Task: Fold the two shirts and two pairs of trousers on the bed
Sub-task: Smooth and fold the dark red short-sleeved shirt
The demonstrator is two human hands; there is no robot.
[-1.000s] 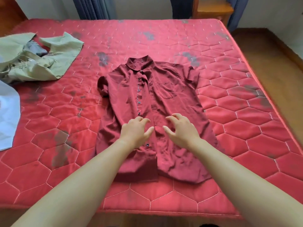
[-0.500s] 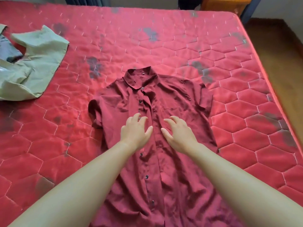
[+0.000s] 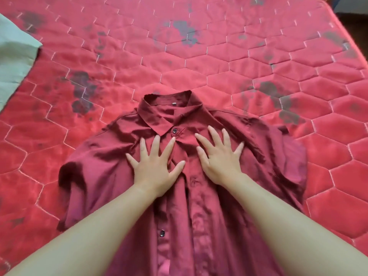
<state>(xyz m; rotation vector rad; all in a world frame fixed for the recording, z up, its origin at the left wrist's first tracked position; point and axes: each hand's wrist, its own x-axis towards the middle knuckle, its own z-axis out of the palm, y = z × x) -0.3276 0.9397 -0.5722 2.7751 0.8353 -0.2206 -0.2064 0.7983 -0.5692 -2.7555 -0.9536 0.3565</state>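
Presses left hand (image 3: 154, 166) and right hand (image 3: 220, 158), fingers spread flat, onto maroon shirt (image 3: 99, 166) at frame centre, atop red mattress (image 3: 219, 62).

The shirt (image 3: 209, 226) was a plain deep maroon with small dark buttons (image 3: 174, 130). The mattress (image 3: 219, 62) beneath was bright red, quilted in a pale-stitched hexagon pattern and blotched with dark grey patches. A cloth (image 3: 14, 62) at the left edge was pale green
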